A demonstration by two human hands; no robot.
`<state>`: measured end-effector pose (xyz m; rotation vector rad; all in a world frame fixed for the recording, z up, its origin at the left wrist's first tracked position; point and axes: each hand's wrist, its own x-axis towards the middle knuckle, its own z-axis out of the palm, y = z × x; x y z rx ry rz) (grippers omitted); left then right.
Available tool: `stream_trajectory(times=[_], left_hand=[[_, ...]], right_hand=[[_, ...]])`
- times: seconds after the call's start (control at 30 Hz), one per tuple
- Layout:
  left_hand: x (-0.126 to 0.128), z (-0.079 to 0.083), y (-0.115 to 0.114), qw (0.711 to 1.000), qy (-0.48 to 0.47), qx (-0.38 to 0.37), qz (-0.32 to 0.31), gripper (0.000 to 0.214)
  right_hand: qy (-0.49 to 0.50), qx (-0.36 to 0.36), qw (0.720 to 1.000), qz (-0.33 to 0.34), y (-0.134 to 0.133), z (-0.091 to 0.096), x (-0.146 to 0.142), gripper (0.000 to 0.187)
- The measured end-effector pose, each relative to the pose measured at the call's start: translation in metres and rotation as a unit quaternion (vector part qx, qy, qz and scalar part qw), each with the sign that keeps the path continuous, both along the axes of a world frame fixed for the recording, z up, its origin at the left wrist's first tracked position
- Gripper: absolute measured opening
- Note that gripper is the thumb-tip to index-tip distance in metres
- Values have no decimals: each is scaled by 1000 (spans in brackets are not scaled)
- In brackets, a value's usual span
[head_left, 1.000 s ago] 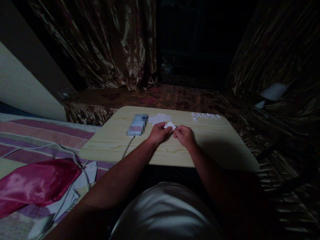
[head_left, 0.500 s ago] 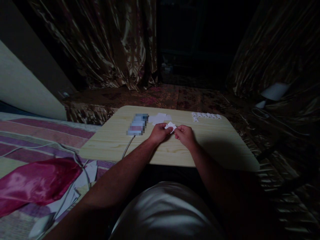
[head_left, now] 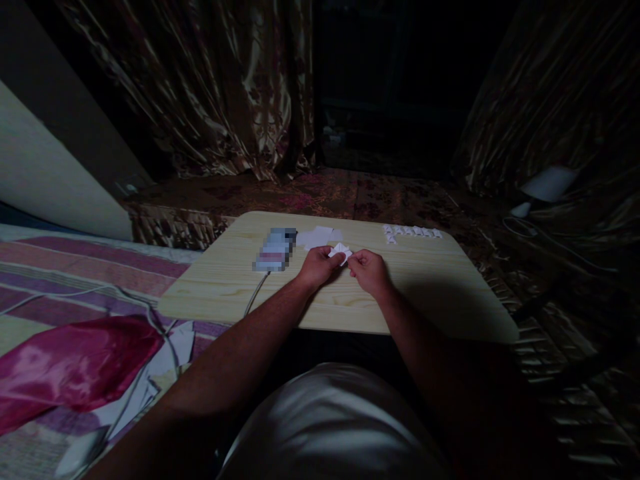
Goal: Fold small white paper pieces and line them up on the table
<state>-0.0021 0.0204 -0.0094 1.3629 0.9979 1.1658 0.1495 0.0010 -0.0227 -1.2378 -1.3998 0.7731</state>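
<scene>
A small folded piece of white paper (head_left: 341, 251) is held above the middle of the wooden table (head_left: 330, 313). My left hand (head_left: 317, 265) is closed on its left side, the thumb lying across the paper. At its right edge, the fingers of my right hand (head_left: 370, 269) pinch the same paper. Just beyond my left hand lie several loose white paper sheets (head_left: 316, 236). Several small folded paper pieces (head_left: 413, 231) sit in a row near the far right edge of the table, with one more in front of the row.
Left of the papers lies a phone (head_left: 274, 250), its screen blurred, with a cable (head_left: 256, 295) running off the near edge. A striped bed (head_left: 120, 267) with a shiny pink cloth (head_left: 80, 360) is at left. A white lamp (head_left: 550, 183) stands at far right.
My right fingers have shifted very slightly at the right edge of the folded paper. Both hands otherwise stay in place, and the things on the table have not moved.
</scene>
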Motion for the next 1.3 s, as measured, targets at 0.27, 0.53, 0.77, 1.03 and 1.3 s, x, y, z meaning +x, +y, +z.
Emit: stream_trajectory(times=[0.27, 0.53, 0.77, 1.03, 1.3], left_hand=[[1, 0, -1, 1000, -10, 9, 12, 30], [1, 2, -2, 1000, -21, 0, 1, 30], [1, 3, -2, 1000, -23, 1, 5, 30], [-1, -9, 6, 998, 37, 47, 5, 29], [-1, -8, 5, 995, 67, 68, 4, 29]], right_hand=[[17, -11, 1000, 15, 0, 0, -2, 14], [-6, 1, 1000, 3, -3, 4, -3, 13], [13, -16, 1000, 19, -1, 1, -3, 12], [42, -24, 998, 35, 2, -2, 0, 14], [48, -16, 998, 42, 1, -1, 0, 18]])
